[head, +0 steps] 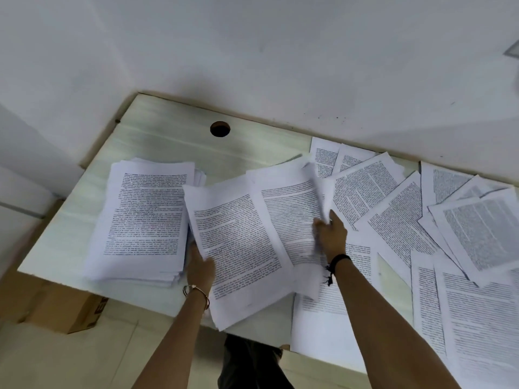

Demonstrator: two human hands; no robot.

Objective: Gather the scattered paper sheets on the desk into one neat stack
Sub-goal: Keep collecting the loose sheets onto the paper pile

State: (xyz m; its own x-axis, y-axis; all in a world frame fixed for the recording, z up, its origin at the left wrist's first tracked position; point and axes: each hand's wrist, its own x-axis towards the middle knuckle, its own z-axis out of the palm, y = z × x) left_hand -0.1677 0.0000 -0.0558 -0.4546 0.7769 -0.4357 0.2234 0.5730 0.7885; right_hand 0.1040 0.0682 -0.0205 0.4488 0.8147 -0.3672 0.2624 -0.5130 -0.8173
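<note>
A bundle (247, 248) of printed sheets is held just above the table (174, 141), between the stack (143, 217) at the left and the loose sheets (393, 220) fanned over the right half. The grip of the left hand (200, 266) is closed on the bundle's near-left edge, with the fingers hidden beneath. The grip of the right hand (331, 237) is clamped on its right edge, though blur leaves it unclear how many sheets are caught. The bundle is uneven and its near corner hangs past the table's edge, so lower sheets could be lost to the floor if either grip is eased. If it is laid down unsquared, the stack's ragged side would be worsened, and the stack, lying close to the near edge, could be nudged off.
</note>
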